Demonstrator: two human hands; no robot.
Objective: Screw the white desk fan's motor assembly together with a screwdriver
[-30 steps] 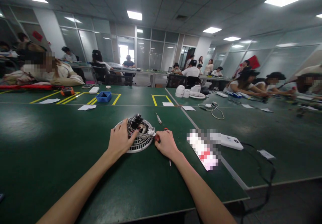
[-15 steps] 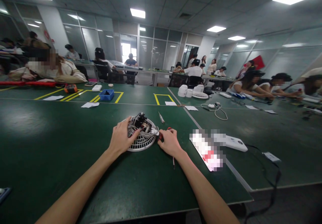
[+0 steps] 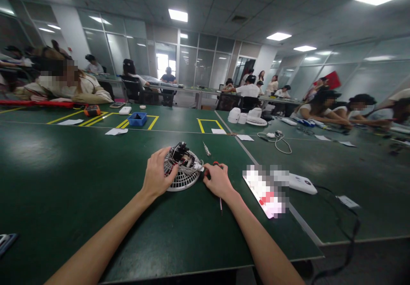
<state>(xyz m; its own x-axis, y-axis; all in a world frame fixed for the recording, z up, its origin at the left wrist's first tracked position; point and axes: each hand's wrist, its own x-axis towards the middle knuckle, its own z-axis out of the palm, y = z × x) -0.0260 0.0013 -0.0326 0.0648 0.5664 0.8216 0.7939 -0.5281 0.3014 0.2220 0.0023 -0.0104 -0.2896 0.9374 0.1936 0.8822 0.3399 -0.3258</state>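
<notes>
A partly dismantled fan (image 3: 183, 182) lies on the green table, its round white grille underneath and a black motor with wiring (image 3: 182, 153) exposed on top. Curled around the left rim of it is my left hand (image 3: 157, 173), thumb resting over the grille near the wires. My right hand (image 3: 219, 180) is closed around a red-and-black-handled screwdriver (image 3: 221, 206), whose thin shaft sticks out below the palm towards me. The fingertips of that hand meet the white part (image 3: 197, 166) at the fan's right edge; the exact contact is hidden. Behind it lies a second, clear-handled screwdriver (image 3: 206, 149).
A lit phone-like screen (image 3: 264, 193) and a white device with a black strap (image 3: 301, 182) lie to the right. Farther back are a blue bin (image 3: 137, 119), white fan parts (image 3: 245, 116), a coiled cable (image 3: 282, 144) and paper slips. Several people sit around other tables.
The view has shifted slightly, moving the scene a little to the right. Both hands keep nearly the same hold at the fan, with only small finger movement.
</notes>
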